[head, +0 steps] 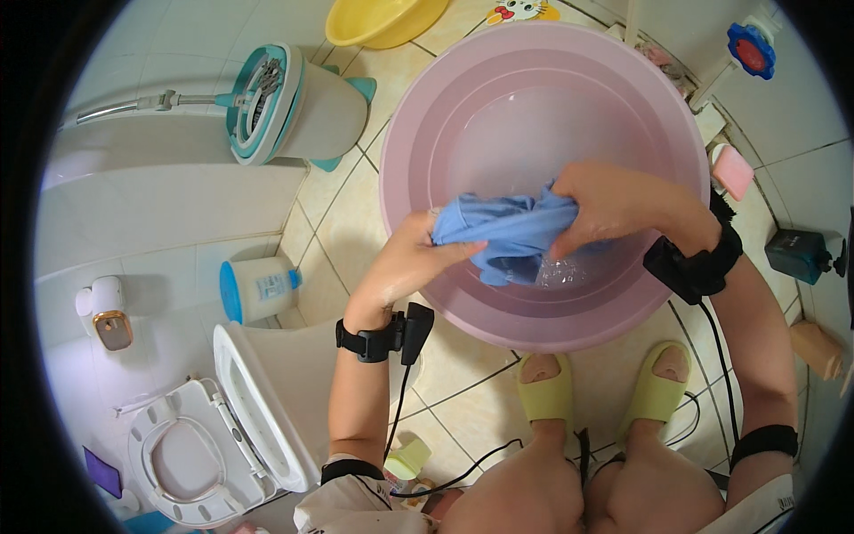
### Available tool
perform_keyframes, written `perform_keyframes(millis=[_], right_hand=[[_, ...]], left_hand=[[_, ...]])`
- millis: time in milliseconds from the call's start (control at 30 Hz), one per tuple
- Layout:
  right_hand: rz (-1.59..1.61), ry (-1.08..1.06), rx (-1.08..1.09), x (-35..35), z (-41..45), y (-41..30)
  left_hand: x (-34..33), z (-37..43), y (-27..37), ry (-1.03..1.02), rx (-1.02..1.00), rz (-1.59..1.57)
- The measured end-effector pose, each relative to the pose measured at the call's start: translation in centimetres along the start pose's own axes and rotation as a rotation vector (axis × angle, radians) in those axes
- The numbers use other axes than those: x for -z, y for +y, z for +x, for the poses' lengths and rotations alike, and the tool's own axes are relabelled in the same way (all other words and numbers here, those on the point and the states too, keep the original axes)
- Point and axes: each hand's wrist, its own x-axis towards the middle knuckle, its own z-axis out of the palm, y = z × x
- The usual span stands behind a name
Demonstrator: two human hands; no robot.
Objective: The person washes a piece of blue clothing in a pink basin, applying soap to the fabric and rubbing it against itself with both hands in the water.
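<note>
A bunched blue cloth point(504, 223), wet-looking, is stretched between my two hands above the near part of a large pink plastic basin point(427, 93). My left hand point(413, 257) grips its left end, with the thumb pressed on top. At the right end my right hand point(600, 203) pinches the fabric between thumb and fingers. Cloudy water point(534, 133) lies in the basin, and small bubbles or splashes show just under the cloth. Each wrist wears a black strap with a cabled device.
A mop bucket point(327, 113) with a mop in it stands left of the basin, and a yellow basin point(387, 20) lies beyond. A toilet point(267, 400) is at left. Along the right wall are a pink soap bar point(732, 172) and a dark pump bottle point(797, 255). Cables point(724, 374) hang from my wrists.
</note>
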Motion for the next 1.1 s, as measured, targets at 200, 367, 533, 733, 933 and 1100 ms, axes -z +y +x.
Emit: perform_keyframes(millis=[200,367,533,733,933,1100], right_hand=[[1.274,0.150,0.301,-2.7,0.6,1.4],[1.601,0.264,0.197,-3.0,0.4,-0.5],[1.596,0.323,0.211,-3.0,0.6,-1.9],[1.489,0.519,0.184,-3.1,1.2,-3.4],[1.311,0.639,0.145,-3.4,2.9,-2.2],[1.209,0.595,0.098,-2.8,2.5,-1.9]], left_hand=[[-2.4,0.2,-0.5,0.327,-0.089,-0.699],[-4.4,0.6,1.5,0.473,-0.140,-0.944],[-4.1,0.4,2.0,0.410,-0.146,-0.972],[-4.8,1.3,1.1,0.310,-0.130,-1.115],[-5.1,0.7,1.0,0.148,0.061,-0.843],[-4.9,0.7,1.2,0.288,-0.035,-0.891]])
